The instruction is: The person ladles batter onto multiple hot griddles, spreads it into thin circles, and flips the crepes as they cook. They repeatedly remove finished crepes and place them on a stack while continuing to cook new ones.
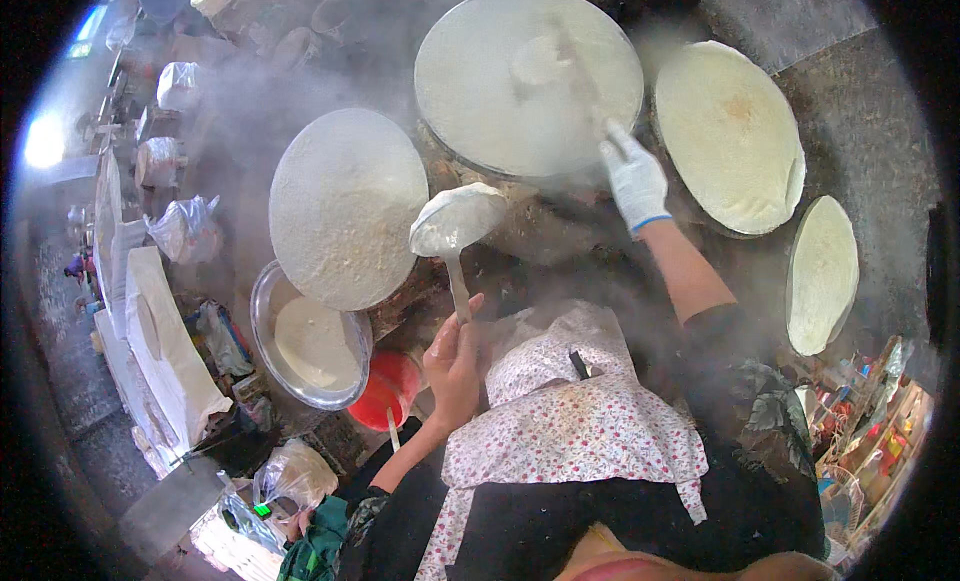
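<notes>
My left hand (455, 369) is closed around the handle of a ladle (452, 227), whose bowl is coated with pale batter. The ladle is raised between two round griddles. My right hand (636, 177), in a white glove, reaches the near right edge of the large round griddle (470, 159). It grips what appears to be a long thin spreader (580, 66), blurred by motion and steam, lying across the pale batter layer (480, 71). Left of the ladle, a second griddle (348, 206) bears a pale, grainy sheet. Steam veils parts of both.
At right stand two more griddles with pale sheets, a large one (730, 136) and a smaller one (822, 276). A metal basin (268, 331) of batter and a red bucket (388, 389) sit at lower left. Stacked white sheets (165, 346) lie farther left, near another person's green sleeve (318, 541).
</notes>
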Tool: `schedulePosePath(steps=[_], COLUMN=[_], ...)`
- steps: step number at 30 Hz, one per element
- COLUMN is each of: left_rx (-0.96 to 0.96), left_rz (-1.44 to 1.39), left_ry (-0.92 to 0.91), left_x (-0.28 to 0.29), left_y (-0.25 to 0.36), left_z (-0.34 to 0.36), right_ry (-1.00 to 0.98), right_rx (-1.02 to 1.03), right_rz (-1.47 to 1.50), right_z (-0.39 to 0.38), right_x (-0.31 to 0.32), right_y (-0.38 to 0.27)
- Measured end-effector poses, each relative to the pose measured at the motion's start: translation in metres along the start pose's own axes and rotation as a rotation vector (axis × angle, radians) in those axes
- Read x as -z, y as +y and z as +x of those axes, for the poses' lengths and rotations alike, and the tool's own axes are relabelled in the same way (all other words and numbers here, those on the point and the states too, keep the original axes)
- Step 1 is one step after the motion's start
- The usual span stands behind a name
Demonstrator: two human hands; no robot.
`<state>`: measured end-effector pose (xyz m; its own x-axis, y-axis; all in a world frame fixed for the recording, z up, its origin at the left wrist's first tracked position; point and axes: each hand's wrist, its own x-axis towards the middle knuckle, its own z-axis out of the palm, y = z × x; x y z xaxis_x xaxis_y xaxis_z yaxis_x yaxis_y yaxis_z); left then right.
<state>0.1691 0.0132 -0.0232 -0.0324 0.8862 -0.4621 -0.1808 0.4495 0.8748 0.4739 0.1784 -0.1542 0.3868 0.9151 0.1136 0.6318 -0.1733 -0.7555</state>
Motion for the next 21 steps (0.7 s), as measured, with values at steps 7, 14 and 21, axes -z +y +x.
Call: schedulePosePath(steps=[7, 14, 21], left_rx=[0.045, 0.050, 0.139], left_rz=[0.073, 0.016, 0.163], left_ry=[0.055, 0.124, 0.167], left_x=[0.014, 0.012, 0.008], left_y=[0.004, -0.029, -0.005], left_z=[-0.003, -0.008, 0.001], right_ry=[-0.329, -0.183, -0.259], right_rx=[-0.033, 0.252, -0.061], right_rz=[-0.244, -0.338, -0.264], right_z=[0.013, 0.023, 0.036], right_x=[0.011, 0.021, 0.038], right_y=[-0.005, -0.003, -0.002])
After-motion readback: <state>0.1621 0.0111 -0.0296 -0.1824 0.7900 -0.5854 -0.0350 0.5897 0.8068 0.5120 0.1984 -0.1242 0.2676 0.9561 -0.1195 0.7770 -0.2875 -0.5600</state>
